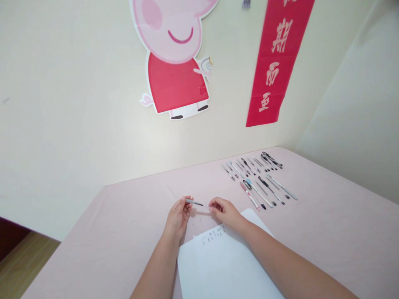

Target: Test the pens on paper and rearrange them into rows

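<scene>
My left hand (181,211) is closed on a slim pen (194,202), its grey and black length pointing right from the fingertips. My right hand (225,211) pinches the far end of a pale, see-through piece (205,207) that lines up with the pen's dark tip. Whether this piece is joined to the pen or separate, I cannot tell. Both hands are just above the pink table, over the far edge of a white sheet of paper (224,265). Rows of small handwritten marks run along the paper's top edge, partly hidden by my right hand and forearm.
Several pens (264,191) lie in a front row to the right, with a back row of pens (249,166) and pen parts behind. The pink-covered table (131,232) meets a pale wall bearing a pink cartoon pig cutout (179,85) and a red banner (274,70).
</scene>
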Available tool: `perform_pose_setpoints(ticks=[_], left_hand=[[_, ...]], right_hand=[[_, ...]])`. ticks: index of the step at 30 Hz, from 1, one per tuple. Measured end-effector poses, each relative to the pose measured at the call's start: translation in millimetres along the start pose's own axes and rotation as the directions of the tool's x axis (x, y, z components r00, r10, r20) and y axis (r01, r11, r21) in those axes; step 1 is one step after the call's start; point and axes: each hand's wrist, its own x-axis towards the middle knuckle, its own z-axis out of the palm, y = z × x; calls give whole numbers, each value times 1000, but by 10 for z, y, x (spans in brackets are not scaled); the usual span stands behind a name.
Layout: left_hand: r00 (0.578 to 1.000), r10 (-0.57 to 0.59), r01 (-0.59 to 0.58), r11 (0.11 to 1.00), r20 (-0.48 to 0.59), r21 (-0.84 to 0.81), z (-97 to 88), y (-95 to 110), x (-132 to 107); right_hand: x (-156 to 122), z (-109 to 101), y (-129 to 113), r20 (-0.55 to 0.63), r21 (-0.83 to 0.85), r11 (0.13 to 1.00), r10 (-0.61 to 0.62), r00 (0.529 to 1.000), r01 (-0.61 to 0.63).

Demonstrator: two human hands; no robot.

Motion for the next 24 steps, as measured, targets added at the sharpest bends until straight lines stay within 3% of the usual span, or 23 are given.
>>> perform_pose_setpoints(ticks=[4,10,15,24], left_hand=[[1000,0,0,1000,-3,2,-12,-5,14],[1000,-13,13,1000,-9,4,3,-2,16],[1000,-10,10,1000,-14,3,19,8,4],[1000,-8,8,1000,-3,-11,10,12,-1]], right_hand=[[-3,-6,6,-3,3,1000,-5,1000,5],[-20,-17,8,88,54,997,57,994,-62],[-2,-9,8,25,-8,1000,-19,999,20],[0,-15,27,1,62,998,13,1000,-13]])
